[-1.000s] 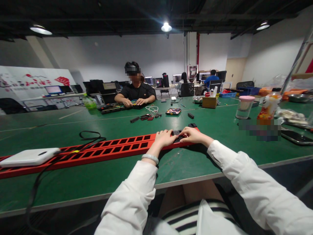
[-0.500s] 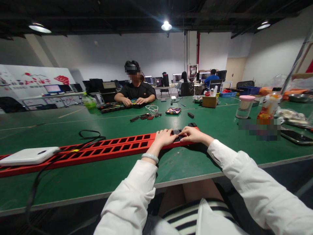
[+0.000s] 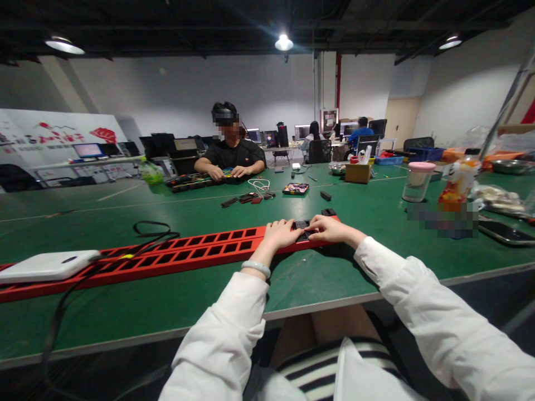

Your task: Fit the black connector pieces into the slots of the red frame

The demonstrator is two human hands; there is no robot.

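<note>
A long red slotted rail (image 3: pixel 209 248) with two rows of rectangular openings lies across the table. Black socket-like inserts (image 3: pixel 301 225) sit in its right part, between my hands, partly covered by the fingers. Resting over the rail just left of those inserts, my left hand (image 3: pixel 281 233) has its fingers stretched across the top and its thumb toward the black parts. My right hand (image 3: pixel 326 228) comes in from the right, thumb and fingertips pinched together at the inserts; whatever small thing they hold is hidden. Another black piece (image 3: pixel 329 212) is at the rail's right end.
A white power bank (image 3: pixel 50 265) with a black cable (image 3: pixel 69 295) lies on the rail's left part. Loose dark pieces (image 3: pixel 248 199) lie beyond the rail. A pink-lidded cup (image 3: pixel 418 184), a bottle (image 3: pixel 457 181) and a phone (image 3: pixel 507 231) stand or lie rightward. Opposite sits a co-worker (image 3: pixel 232 153).
My right fingertips have shifted very slightly at the black inserts. My left hand stays on the rail, and the whole view has moved a touch.
</note>
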